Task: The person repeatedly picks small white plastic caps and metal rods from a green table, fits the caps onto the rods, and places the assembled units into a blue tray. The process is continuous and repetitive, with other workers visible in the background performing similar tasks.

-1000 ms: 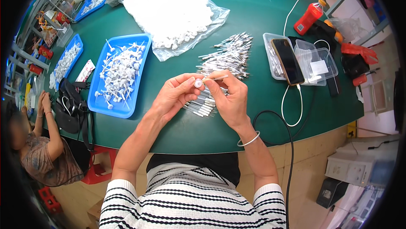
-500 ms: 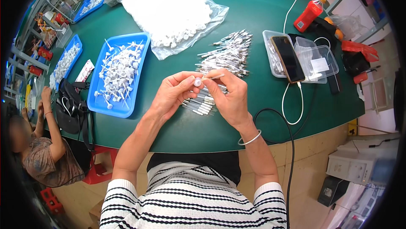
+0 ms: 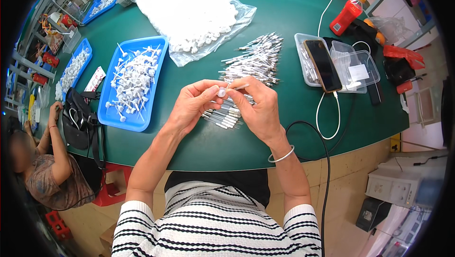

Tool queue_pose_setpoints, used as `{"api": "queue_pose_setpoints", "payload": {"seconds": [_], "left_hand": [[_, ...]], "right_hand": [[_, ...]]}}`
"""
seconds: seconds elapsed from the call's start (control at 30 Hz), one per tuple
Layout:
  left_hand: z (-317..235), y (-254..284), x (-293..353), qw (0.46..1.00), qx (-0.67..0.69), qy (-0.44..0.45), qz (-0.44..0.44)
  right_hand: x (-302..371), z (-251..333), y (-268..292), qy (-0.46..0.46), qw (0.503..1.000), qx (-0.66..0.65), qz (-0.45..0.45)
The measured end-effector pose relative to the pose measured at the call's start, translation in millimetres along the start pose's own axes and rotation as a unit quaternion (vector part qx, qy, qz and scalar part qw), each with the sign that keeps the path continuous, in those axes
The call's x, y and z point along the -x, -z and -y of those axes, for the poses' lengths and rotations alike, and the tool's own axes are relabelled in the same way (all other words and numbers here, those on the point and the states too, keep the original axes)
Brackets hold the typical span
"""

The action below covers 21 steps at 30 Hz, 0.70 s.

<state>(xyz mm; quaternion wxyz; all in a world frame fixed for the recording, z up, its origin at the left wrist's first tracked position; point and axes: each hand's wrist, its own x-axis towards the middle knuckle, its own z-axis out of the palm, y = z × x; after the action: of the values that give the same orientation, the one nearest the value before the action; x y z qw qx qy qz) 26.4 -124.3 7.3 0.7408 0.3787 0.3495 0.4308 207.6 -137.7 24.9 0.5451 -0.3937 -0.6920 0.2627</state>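
Over the green table, my left hand (image 3: pixel 195 104) pinches a small white round plastic cap (image 3: pixel 221 92) between thumb and forefinger. Close beside it, my right hand (image 3: pixel 258 110) is closed on a thin pale rod (image 3: pixel 241 87), whose near end meets or almost touches the cap; the fingers hide the exact contact. Under and beyond both hands lies a heap of thin white-and-grey rods (image 3: pixel 256 60). To the left, a blue tray (image 3: pixel 103 110) holds many white caps with thin stems. A clear plastic bag (image 3: pixel 249 13) of loose white caps lies beyond.
At right are a clear plastic box (image 3: pixel 303 77) with a phone (image 3: pixel 322 65) on it, cables and a red bottle (image 3: pixel 344 17). A black bag (image 3: pixel 78 124) lies at the left edge, near a seated co-worker (image 3: pixel 59 176). Another blue tray (image 3: pixel 86 46) stands behind it.
My right hand and the rod have shifted very slightly; the cap stays in my left fingers. The co-worker's hand at left has drawn down a little.
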Motion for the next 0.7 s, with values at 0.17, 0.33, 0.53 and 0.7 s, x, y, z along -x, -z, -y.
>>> {"api": "queue_pose_setpoints", "payload": {"seconds": [0.17, 0.33, 0.53, 0.7], "left_hand": [[0.1, -0.8, 0.4, 1.000, 0.024, 0.006, -0.006], [0.4, -0.6, 0.7, 0.999, 0.034, 0.007, -0.007], [1.7, 0.1, 0.9, 1.000, 0.025, 0.000, -0.011], [1.3, -0.6, 2.4, 0.999, 0.036, -0.008, -0.019]], "right_hand": [[0.0, 0.0, -0.5, 0.003, 1.000, 0.004, -0.001], [0.1, -0.7, -2.0, 0.005, 1.000, 0.003, -0.005], [1.3, -2.5, -4.2, 0.006, 1.000, -0.007, -0.002], [1.6, -0.8, -5.6, -0.065, 0.995, -0.080, 0.003]]}}
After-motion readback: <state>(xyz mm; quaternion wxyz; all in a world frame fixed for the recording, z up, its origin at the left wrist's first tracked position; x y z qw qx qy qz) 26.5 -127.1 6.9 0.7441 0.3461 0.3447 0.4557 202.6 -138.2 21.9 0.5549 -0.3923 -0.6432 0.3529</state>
